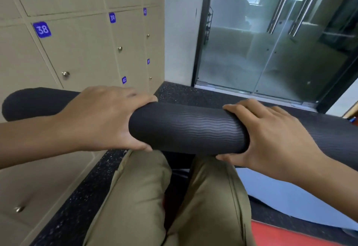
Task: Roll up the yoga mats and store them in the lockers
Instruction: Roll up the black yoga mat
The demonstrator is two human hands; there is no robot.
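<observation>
Gripping the rolled black yoga mat (pixel 189 127) from above, left hand (pixel 108 118) and right hand (pixel 271 135) curl around it, thumbs underneath. Mat lies level above the knees (pixel 139 187), beside the closed lockers (pixel 77 48).

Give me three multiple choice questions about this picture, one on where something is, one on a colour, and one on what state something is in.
1. Where are the lockers?
A. to the person's left
B. behind the glass door
C. to the person's right

2. What colour are the locker number tags?
A. red
B. blue
C. green

3. How is the black yoga mat?
A. flat on the floor
B. folded in a locker
C. rolled up, gripped by both hands

Answers: 1 A, the lockers fill the left side; 2 B, tags 38 and 39 are blue; 3 C, the left hand and right hand curl round the roll.
</observation>
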